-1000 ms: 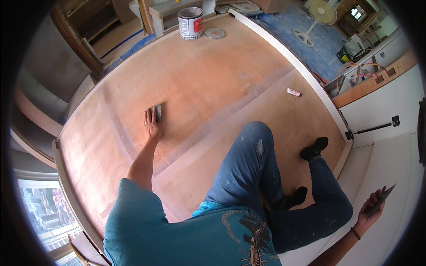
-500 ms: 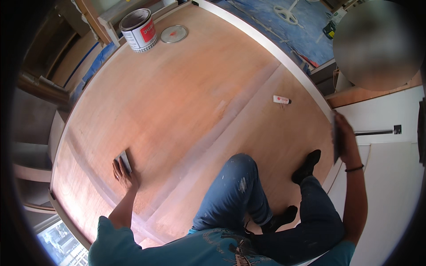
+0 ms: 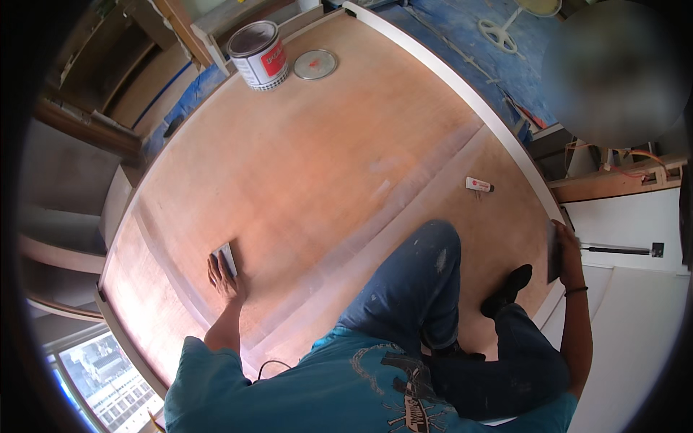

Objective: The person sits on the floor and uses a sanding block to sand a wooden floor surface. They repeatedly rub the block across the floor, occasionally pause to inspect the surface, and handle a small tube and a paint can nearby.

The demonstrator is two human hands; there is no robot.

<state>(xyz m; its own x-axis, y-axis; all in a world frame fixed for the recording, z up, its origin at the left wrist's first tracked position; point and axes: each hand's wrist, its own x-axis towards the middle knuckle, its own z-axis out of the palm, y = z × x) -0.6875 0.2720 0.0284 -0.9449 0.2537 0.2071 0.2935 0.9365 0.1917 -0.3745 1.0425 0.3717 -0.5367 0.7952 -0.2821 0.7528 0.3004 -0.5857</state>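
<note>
Fingers of the left hand (image 3: pixel 225 278) are pressing flat on a sanding block (image 3: pixel 225 258) against the plywood floor (image 3: pixel 310 166); the right hand (image 3: pixel 565 249) is gripping a dark flat tool (image 3: pixel 554 252).

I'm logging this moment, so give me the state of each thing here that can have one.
Paint can: open, upright on the panel.
Round lid: off, flat beside the can.
Small pad: flat under the left hand.
Dark flat tool: gripped by the right hand.
Small white tube: lying loose.
</note>
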